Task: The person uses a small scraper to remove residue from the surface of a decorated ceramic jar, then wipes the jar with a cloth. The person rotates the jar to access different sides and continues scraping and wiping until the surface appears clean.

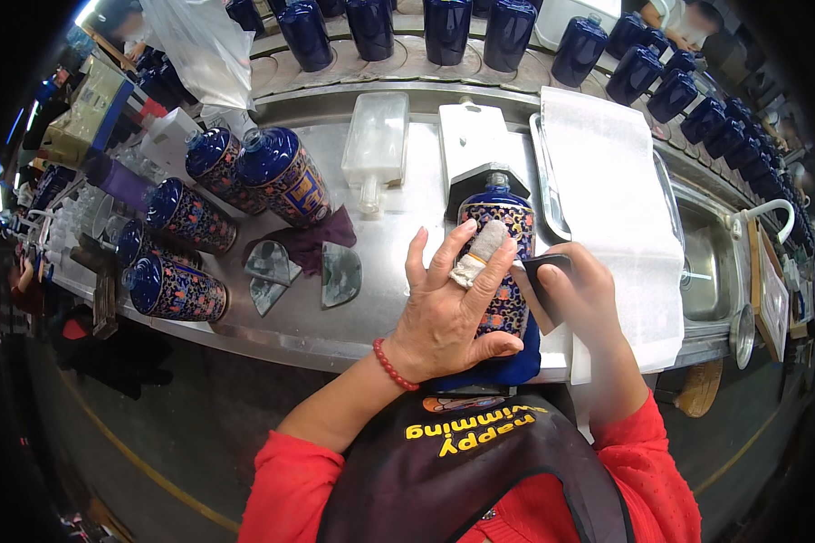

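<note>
A blue bottle [522, 220] with a dense floral pattern lies on the steel bench in front of me, its neck pointing away and its lower end over a dark blue cloth [527, 355]. My left hand [453, 303] rests on it with fingers spread; one finger is wrapped in pale cloth [485, 249] held by a yellow band. Pinched in my right hand [584, 294] is a dark, flat scraper-like piece [547, 269], against the bottle's right side. A tan strip [536, 303] shows below that piece. What its edge touches is hidden.
Several patterned bottles [190, 215] stand at the left, near dark green patterned pieces [341, 274] and a purple cloth [330, 237]. Beyond lie a clear bottle [376, 136] and a white stand [474, 136]. White sheets [616, 181] and a sink [708, 262] are rightward; plain blue bottles [448, 32] line a conveyor.
</note>
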A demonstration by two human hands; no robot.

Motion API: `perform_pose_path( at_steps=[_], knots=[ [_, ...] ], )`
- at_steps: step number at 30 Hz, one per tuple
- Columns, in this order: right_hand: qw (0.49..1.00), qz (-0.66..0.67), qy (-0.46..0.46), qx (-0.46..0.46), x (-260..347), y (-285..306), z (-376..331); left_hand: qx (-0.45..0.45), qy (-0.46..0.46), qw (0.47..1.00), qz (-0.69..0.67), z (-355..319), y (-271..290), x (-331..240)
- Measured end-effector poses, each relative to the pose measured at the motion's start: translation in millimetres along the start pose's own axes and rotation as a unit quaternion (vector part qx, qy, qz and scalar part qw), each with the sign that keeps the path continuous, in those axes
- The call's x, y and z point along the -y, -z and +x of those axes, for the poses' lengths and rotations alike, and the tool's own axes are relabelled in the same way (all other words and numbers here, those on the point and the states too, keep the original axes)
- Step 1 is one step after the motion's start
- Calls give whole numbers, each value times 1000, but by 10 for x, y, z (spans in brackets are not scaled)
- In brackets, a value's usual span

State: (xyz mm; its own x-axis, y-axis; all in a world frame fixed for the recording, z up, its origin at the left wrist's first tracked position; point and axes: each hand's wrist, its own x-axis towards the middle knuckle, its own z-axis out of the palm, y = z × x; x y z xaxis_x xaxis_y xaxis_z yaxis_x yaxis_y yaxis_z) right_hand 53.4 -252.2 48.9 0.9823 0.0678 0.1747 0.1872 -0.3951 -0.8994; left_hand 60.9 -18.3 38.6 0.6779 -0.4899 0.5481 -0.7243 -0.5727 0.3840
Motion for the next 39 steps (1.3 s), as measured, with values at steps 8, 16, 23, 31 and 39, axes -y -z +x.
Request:
perform_pose_path(
  at_steps=[8,16,23,31,39],
  knots=[
    [930,-261,255,-50,253,-22,333,-103,12,991,-85,-474,-80,-48],
    [932,-150,286,162,787,-142,608,3,143,989,21,-716,-107,-114],
    [862,-110,345,354,765,-110,265,-14,108,992,67,-614,-3,-162],
    [862,-98,395,302,805,-170,59,-20,115,992,51,-630,-13,-149],
    [863,-103,439,228,279,-106,-59,-18,121,992,24,-578,-13,-194]
  ],
)
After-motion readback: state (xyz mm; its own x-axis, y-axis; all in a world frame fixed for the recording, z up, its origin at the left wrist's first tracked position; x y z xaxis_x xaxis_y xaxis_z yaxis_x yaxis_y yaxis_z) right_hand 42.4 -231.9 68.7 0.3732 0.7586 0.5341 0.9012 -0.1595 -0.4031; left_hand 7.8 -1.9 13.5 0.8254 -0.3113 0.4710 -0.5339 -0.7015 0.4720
